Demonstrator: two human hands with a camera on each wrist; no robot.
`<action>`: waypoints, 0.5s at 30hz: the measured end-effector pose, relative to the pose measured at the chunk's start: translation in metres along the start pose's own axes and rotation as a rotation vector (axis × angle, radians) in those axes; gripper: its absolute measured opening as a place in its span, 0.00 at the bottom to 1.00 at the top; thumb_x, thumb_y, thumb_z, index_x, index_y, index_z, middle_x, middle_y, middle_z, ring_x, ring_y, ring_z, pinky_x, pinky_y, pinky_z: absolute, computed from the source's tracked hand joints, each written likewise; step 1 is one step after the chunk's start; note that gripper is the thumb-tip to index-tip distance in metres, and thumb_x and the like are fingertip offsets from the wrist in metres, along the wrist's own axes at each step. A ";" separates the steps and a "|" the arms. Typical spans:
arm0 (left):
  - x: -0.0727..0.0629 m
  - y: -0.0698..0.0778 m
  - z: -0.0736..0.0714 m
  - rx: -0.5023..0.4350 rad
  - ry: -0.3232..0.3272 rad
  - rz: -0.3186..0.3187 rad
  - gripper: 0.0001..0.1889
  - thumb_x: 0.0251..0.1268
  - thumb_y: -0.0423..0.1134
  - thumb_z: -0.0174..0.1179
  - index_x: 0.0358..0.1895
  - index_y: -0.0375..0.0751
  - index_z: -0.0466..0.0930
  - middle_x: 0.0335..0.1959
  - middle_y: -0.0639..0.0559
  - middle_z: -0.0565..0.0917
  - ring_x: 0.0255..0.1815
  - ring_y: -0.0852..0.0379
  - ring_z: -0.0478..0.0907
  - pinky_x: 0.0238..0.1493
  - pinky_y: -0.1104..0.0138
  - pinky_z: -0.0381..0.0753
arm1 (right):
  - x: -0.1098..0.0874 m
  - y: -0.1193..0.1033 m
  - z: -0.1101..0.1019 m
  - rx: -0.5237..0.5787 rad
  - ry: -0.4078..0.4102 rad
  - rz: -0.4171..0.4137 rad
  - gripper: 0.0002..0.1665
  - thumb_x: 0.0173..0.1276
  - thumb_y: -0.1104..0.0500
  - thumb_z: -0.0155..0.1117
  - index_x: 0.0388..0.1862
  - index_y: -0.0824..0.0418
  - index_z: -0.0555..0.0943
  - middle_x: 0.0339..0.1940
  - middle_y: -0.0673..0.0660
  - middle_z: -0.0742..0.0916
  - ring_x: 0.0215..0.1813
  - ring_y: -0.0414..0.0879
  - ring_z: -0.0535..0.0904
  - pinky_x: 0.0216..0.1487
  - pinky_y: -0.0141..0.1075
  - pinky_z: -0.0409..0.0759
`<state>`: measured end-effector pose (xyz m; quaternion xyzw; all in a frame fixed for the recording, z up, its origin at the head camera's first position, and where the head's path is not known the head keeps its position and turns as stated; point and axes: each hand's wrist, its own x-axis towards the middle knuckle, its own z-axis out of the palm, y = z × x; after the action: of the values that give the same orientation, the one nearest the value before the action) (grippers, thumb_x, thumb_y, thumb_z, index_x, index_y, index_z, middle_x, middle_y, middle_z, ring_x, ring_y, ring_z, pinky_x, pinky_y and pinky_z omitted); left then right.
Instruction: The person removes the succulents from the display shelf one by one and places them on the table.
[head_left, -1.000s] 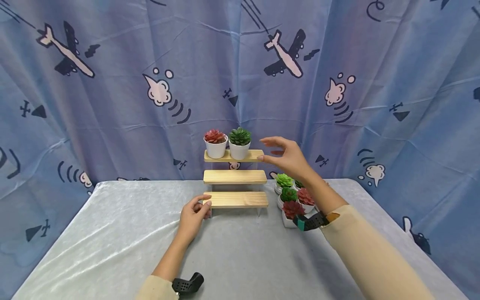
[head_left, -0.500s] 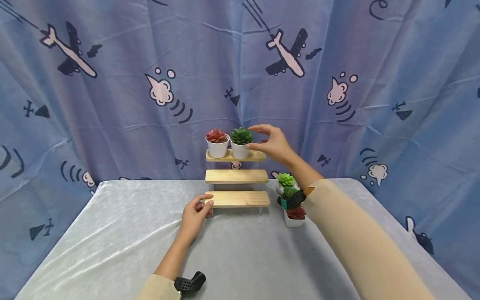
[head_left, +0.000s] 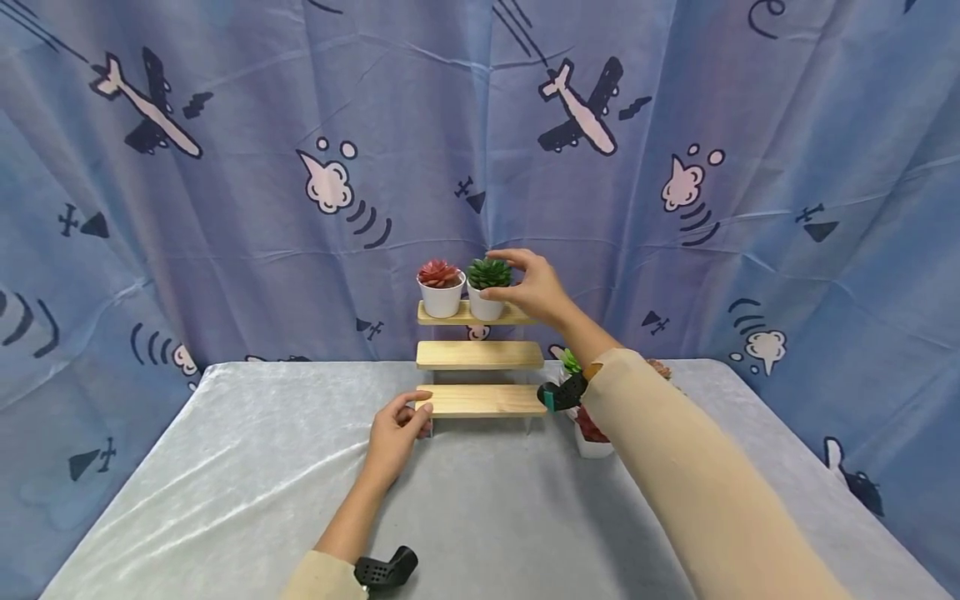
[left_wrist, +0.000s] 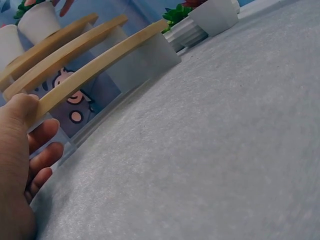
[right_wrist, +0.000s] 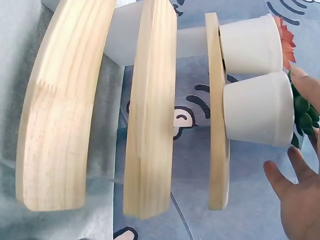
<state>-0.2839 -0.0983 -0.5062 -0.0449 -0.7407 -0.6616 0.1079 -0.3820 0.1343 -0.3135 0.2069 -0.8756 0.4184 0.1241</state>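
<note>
A three-tier display stand (head_left: 480,355) with pale wooden boards on clear supports stands on the cloth. Two potted artificial succulents sit on its top board: a red one (head_left: 441,287) at left, and a green one (head_left: 487,302) beside it in a white pot. My right hand (head_left: 534,290) curls round the green succulent from the right, thumb at the pot's rim and forefinger over the leaves; its other fingers (right_wrist: 280,180) are spread apart from the pot. My left hand (head_left: 393,429) pinches the left end of the lowest board, with fingers (left_wrist: 45,155) curled beneath it.
Several more potted succulents (head_left: 592,442) stand on the table right of the stand, partly hidden by my right forearm. A light grey cloth (head_left: 480,517) covers the table. Behind it hangs a blue curtain (head_left: 247,167) printed with aeroplanes.
My right hand has moved left from the end of the top board onto the green succulent. The left hand keeps its hold on the lowest board, and both plants stay put.
</note>
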 end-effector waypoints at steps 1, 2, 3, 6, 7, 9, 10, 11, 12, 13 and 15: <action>0.000 0.000 0.000 -0.001 0.003 0.000 0.12 0.70 0.39 0.64 0.53 0.42 0.85 0.24 0.41 0.85 0.26 0.60 0.81 0.33 0.72 0.84 | 0.000 0.000 0.002 0.005 0.003 0.005 0.36 0.60 0.56 0.78 0.68 0.54 0.78 0.75 0.60 0.72 0.76 0.59 0.67 0.74 0.58 0.69; -0.001 0.000 0.000 -0.002 0.004 -0.001 0.12 0.70 0.39 0.64 0.53 0.43 0.85 0.24 0.41 0.85 0.26 0.60 0.81 0.33 0.72 0.83 | 0.001 0.000 0.003 0.009 0.007 0.011 0.35 0.61 0.57 0.78 0.68 0.54 0.78 0.74 0.60 0.72 0.75 0.60 0.69 0.74 0.57 0.70; -0.001 0.000 0.000 -0.002 0.007 0.000 0.12 0.70 0.39 0.64 0.53 0.42 0.85 0.24 0.41 0.85 0.26 0.60 0.81 0.32 0.72 0.83 | 0.001 0.000 0.005 0.013 0.011 0.017 0.35 0.61 0.57 0.78 0.67 0.54 0.79 0.74 0.60 0.73 0.73 0.59 0.70 0.73 0.56 0.71; 0.000 0.000 0.000 0.003 0.011 0.002 0.12 0.70 0.39 0.64 0.53 0.42 0.85 0.24 0.41 0.85 0.25 0.60 0.80 0.32 0.72 0.83 | 0.000 0.000 0.008 0.032 0.030 0.034 0.33 0.60 0.58 0.78 0.65 0.53 0.80 0.73 0.60 0.74 0.70 0.59 0.74 0.69 0.55 0.76; 0.000 0.000 -0.001 0.004 0.010 0.003 0.12 0.70 0.39 0.64 0.53 0.42 0.85 0.25 0.40 0.85 0.25 0.60 0.80 0.32 0.72 0.83 | 0.000 0.000 0.009 0.035 0.036 0.036 0.32 0.61 0.58 0.78 0.65 0.52 0.80 0.73 0.60 0.74 0.69 0.59 0.75 0.68 0.55 0.77; 0.000 0.001 -0.001 0.006 0.010 0.002 0.12 0.70 0.39 0.64 0.53 0.42 0.85 0.25 0.40 0.85 0.25 0.60 0.81 0.32 0.72 0.83 | 0.000 -0.001 0.009 0.034 0.041 0.037 0.32 0.61 0.58 0.78 0.65 0.52 0.81 0.73 0.60 0.74 0.68 0.59 0.76 0.67 0.55 0.77; 0.000 0.001 -0.001 0.007 0.010 0.001 0.12 0.70 0.39 0.64 0.53 0.42 0.85 0.25 0.41 0.85 0.26 0.59 0.81 0.32 0.72 0.83 | -0.001 -0.001 0.009 0.034 0.042 0.035 0.32 0.61 0.58 0.78 0.65 0.52 0.81 0.73 0.60 0.74 0.67 0.59 0.76 0.67 0.55 0.78; 0.000 0.001 -0.001 0.007 0.010 0.001 0.12 0.70 0.39 0.64 0.53 0.43 0.85 0.25 0.41 0.85 0.25 0.59 0.81 0.32 0.72 0.83 | -0.001 -0.002 0.008 0.032 0.043 0.037 0.32 0.61 0.58 0.78 0.65 0.52 0.81 0.73 0.60 0.74 0.67 0.59 0.76 0.67 0.54 0.78; 0.000 0.001 0.000 0.009 0.011 0.001 0.12 0.70 0.39 0.64 0.53 0.43 0.85 0.25 0.41 0.85 0.25 0.59 0.81 0.32 0.72 0.82 | -0.002 -0.002 0.007 0.031 0.044 0.038 0.32 0.61 0.58 0.78 0.65 0.52 0.81 0.73 0.60 0.74 0.67 0.59 0.76 0.67 0.54 0.78; 0.000 0.001 0.000 0.011 0.011 0.003 0.11 0.70 0.39 0.64 0.53 0.43 0.85 0.24 0.41 0.85 0.25 0.59 0.80 0.32 0.72 0.82 | -0.003 -0.002 0.006 0.028 0.047 0.042 0.32 0.61 0.57 0.78 0.65 0.52 0.81 0.73 0.59 0.74 0.68 0.60 0.76 0.67 0.54 0.78; 0.000 0.000 0.001 0.010 0.009 0.006 0.11 0.70 0.38 0.64 0.52 0.43 0.85 0.24 0.41 0.85 0.25 0.59 0.80 0.32 0.72 0.82 | -0.006 -0.002 0.002 0.033 0.054 0.044 0.32 0.60 0.57 0.78 0.65 0.51 0.81 0.74 0.59 0.74 0.69 0.60 0.76 0.68 0.55 0.77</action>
<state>-0.2840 -0.0978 -0.5059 -0.0435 -0.7433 -0.6578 0.1134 -0.3759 0.1329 -0.3161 0.1784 -0.8692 0.4410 0.1348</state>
